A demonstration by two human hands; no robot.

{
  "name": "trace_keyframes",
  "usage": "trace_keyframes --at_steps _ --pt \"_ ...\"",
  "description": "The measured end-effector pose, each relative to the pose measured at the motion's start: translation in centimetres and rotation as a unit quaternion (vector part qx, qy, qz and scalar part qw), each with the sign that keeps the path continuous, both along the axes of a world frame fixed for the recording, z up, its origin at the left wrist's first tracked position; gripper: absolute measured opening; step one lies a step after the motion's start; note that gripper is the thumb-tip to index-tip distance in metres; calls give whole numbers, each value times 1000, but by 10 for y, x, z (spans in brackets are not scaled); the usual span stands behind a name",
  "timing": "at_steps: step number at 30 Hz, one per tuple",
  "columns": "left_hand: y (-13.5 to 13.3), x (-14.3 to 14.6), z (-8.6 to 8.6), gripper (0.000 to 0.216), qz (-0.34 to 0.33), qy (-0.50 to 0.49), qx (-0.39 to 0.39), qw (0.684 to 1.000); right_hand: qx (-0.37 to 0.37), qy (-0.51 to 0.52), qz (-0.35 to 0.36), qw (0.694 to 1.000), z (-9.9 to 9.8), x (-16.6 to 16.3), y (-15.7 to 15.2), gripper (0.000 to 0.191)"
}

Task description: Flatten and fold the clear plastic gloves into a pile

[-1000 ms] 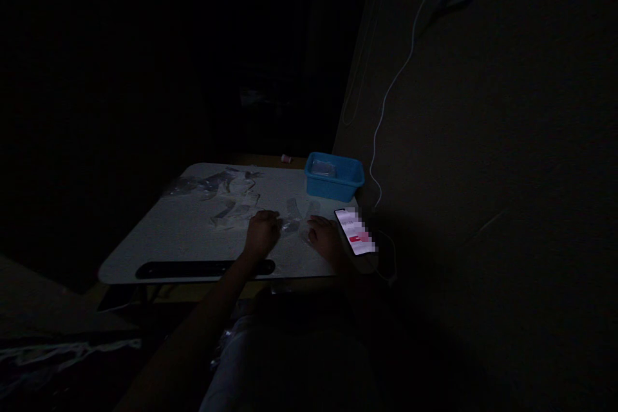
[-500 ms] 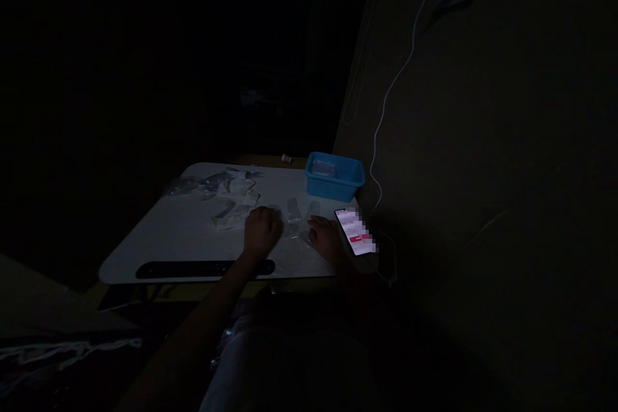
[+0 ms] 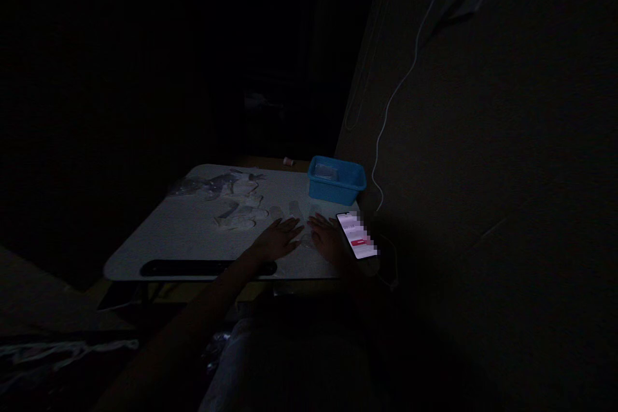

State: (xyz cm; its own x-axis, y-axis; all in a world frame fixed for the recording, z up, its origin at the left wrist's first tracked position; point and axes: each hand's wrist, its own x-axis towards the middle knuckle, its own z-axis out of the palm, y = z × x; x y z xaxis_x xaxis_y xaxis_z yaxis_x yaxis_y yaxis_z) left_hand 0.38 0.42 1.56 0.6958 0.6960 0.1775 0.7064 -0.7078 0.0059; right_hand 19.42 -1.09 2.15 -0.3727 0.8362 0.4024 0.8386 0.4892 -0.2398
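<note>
Both of my hands lie on the white folding table [image 3: 168,238] with their fingers stretched out. My left hand [image 3: 277,239] rests flat at the near edge of a clear plastic sheet or bag [image 3: 294,208]. From the other side, my right hand [image 3: 325,236] touches the same see-through plastic, its fingers apart. The plastic lies spread with several finger-like strips pointing away from me; darkness hides its exact kind. Nothing is gripped in either hand. Left of my hands are crumpled white pieces [image 3: 236,215], too dim to name.
A blue plastic basket [image 3: 333,190] with a clear box inside stands at the back right. A lit phone [image 3: 356,236] lies by my right hand. Crumpled clear plastic [image 3: 203,185] is at the back left. A white cable [image 3: 386,116] hangs along the wall.
My fingers, curled half a second ago, are now stretched out. My left hand has moved right over the plastic, closer to my right hand. The view has shifted slightly.
</note>
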Motion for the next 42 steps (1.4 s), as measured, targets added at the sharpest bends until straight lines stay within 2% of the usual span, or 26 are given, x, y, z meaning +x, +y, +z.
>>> trace_keyframes --at_steps 4,10,15,21,24,29,35,38,42 --pt "1 0 3 49 7 22 -6 1000 -45 -38 26 998 4 -5 15 41" --pt "2 -2 1 48 3 2 0 1000 -60 -157 57 984 15 -19 49 43" --pt "3 -2 1 49 -4 1 -3 1000 -56 -209 31 976 23 -29 68 45" --pt "3 -1 0 48 -8 -18 3 1000 -61 -212 -18 975 24 -36 81 47" --pt "3 -2 -2 48 -9 -27 5 1000 -60 -181 -40 981 25 -36 83 48" --pt "2 -3 -2 47 -11 -62 4 998 -46 -92 -50 993 21 -18 73 47" --pt "0 -3 4 45 -3 -164 12 986 5 -2 -58 998 -9 14 34 41" --pt "-1 -7 7 45 45 -255 29 965 23 35 -41 998 -20 21 14 39" --pt "0 -14 5 40 151 -338 51 928 25 49 -47 997 -19 20 1 38"
